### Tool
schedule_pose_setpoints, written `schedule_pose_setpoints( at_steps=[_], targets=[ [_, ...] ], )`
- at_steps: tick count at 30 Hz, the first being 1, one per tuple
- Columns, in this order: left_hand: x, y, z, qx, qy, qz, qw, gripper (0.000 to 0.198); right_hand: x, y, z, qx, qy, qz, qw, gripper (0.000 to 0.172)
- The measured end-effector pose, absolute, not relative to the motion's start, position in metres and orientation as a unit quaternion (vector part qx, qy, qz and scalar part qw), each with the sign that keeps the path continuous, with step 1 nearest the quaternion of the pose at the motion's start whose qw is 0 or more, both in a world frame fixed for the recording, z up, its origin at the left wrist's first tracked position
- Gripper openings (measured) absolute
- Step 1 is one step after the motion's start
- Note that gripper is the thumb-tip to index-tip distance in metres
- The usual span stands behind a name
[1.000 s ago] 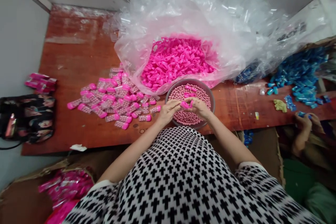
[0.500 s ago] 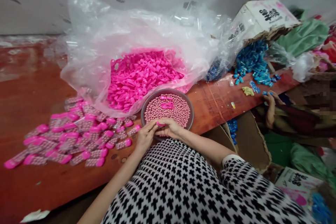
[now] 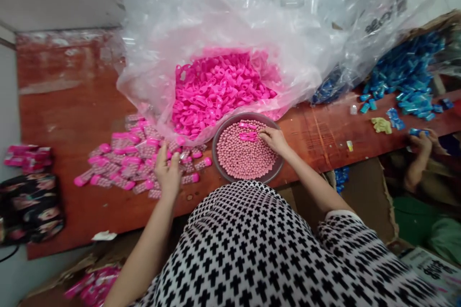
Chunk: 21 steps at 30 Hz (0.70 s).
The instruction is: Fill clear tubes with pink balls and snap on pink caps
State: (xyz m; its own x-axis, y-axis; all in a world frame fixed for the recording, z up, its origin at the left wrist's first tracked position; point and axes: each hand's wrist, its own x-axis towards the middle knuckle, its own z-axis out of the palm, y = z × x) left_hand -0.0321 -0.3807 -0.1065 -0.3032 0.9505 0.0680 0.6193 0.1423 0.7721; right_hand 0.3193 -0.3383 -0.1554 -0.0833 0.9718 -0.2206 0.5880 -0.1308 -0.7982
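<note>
My left hand point(image 3: 168, 172) is over the right side of a pile of clear bead-filled tubes with pink caps point(image 3: 129, 160). Its thumb and fingers are spread apart. My right hand point(image 3: 275, 141) reaches over the right rim of a dark round bowl point(image 3: 215, 153), its fingertips drawn together. Whatever they pinch is hidden. Small dusty-pink beads point(image 3: 248, 160) fill the bowl. A few bright pink plastic caps point(image 3: 248, 136) lie on the beads, just left of my right fingertips.
Behind the bowl, a large clear plastic bag point(image 3: 151, 72) holds loose pink caps point(image 3: 219, 93). Blue pieces point(image 3: 406, 76) spill over the table at right, near another person's hands point(image 3: 421, 144). A floral pouch point(image 3: 34, 206) and pink packs point(image 3: 29, 157) are at far left.
My hands were together at the bowl's front edge around a pink-capped piece. Now the left has moved left to the pile and the right to the caps; the view has swung left.
</note>
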Motion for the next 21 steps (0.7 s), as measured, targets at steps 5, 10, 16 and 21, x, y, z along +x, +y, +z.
schedule_pose_setpoints(
  at_steps=[5,10,16,21],
  targets=[
    [0.015,-0.388,-0.111,0.583,0.683,0.339,0.280,0.041,0.304,-0.319,-0.161,-0.633,-0.670,0.340,0.187,0.019],
    [0.063,-0.392,-0.111,0.625,0.592,0.327,0.389,0.037,0.316,-0.281,-0.153,-0.682,-0.627,0.261,0.270,0.024],
    [0.080,-0.392,-0.105,0.644,0.550,0.301,0.439,0.032,0.330,-0.218,-0.153,-0.682,-0.649,0.229,0.247,0.022],
    [0.067,-0.393,-0.113,0.604,0.594,0.304,0.436,0.034,0.315,-0.218,-0.152,-0.607,-0.690,0.326,0.224,0.017]
  ],
)
